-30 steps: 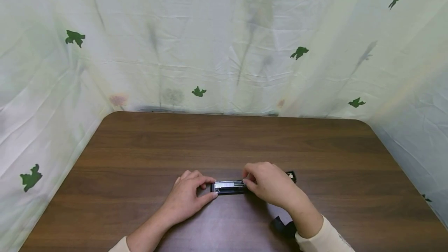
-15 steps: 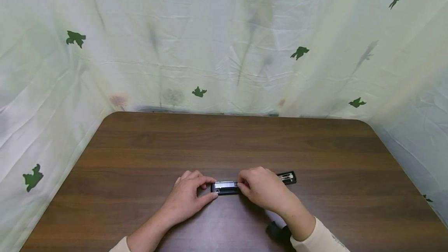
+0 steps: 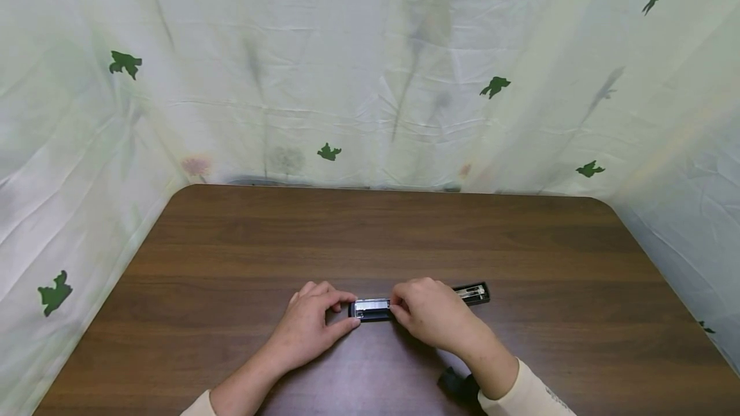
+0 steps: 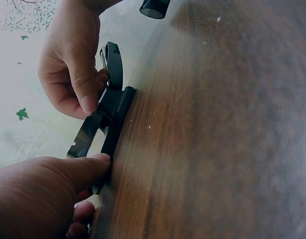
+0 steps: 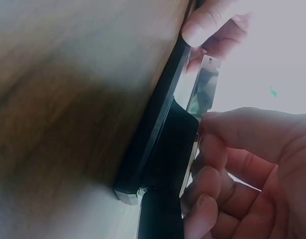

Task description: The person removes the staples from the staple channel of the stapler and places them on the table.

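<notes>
A black stapler lies opened out on the table, its base (image 3: 376,316) to the left and its top arm (image 3: 475,293) folded back to the right. My left hand (image 3: 315,323) grips the left end of the base between thumb and fingers. Above the base, the metal staple magazine (image 4: 83,139) stands raised at a slant, with a gap beneath it in both wrist views. My right hand (image 3: 436,313) pinches the magazine near the stapler's middle, thumb and index finger on its metal (image 5: 205,92). Its curled fingers hide the middle part in the head view.
The brown wooden table (image 3: 370,230) reaches back to a pale curtain (image 3: 370,82) with green leaf shapes. A black object (image 3: 457,382) shows beside the right wrist. Small white specks (image 4: 219,19) dot the tabletop.
My right hand has slid left along the stapler and slightly down, uncovering more of the folded-back top arm. My left hand keeps its place at the left end.
</notes>
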A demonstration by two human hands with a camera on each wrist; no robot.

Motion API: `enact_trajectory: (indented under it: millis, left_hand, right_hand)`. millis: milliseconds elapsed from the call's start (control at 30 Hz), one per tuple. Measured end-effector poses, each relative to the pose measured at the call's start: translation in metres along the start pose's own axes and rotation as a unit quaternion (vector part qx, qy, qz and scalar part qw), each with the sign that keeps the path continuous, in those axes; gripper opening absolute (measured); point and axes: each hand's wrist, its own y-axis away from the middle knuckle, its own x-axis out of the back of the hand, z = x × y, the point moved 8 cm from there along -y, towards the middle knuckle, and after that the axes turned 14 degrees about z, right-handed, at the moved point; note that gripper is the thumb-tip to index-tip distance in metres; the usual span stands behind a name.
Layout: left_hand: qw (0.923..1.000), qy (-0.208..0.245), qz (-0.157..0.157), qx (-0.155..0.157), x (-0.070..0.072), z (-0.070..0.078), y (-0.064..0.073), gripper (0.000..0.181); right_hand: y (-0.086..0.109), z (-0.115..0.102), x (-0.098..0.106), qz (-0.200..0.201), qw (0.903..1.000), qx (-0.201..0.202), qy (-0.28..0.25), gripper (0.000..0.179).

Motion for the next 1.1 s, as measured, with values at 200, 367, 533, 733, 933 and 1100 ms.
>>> enact_trajectory:
  millis: [200,367,533,733,933,1100]
  left_hand:
    - [1.0000,0.000,0.002,-0.001,0.0003,0.0000,-0.0001,0.030]
    - [1.0000,0.002,0.003,-0.003,0.0006,0.0007,-0.0001,0.030]
    - [1.0000,0.003,0.003,-0.004,0.0006,0.0009,-0.0002,0.030]
    - [1.0000,0.000,0.002,-0.002,0.0002,0.0004,-0.0004,0.030]
    - [1.0000,-0.003,0.001,-0.002,0.0002,0.0008,0.0000,0.030]
    - [1.0000,-0.006,0.001,-0.002,0.0003,0.0012,0.0002,0.030]
  right_hand:
    - [-0.0006,0.0002,-0.0033,-0.008,0.9999,-0.010,-0.005,0.016]
    - [-0.0009,-0.0011,-0.0050,-0.007,0.9999,-0.006,-0.011,0.015]
    - [-0.0008,-0.0032,-0.0048,0.007,0.9998,0.013,-0.016,0.016]
    - [-0.0008,-0.0041,-0.0041,0.014,0.9996,0.014,-0.018,0.015]
    - [-0.0016,-0.0017,-0.0054,0.003,0.9995,-0.014,-0.027,0.013]
    - [-0.0015,0.0002,-0.0063,-0.008,0.9978,-0.043,-0.049,0.012]
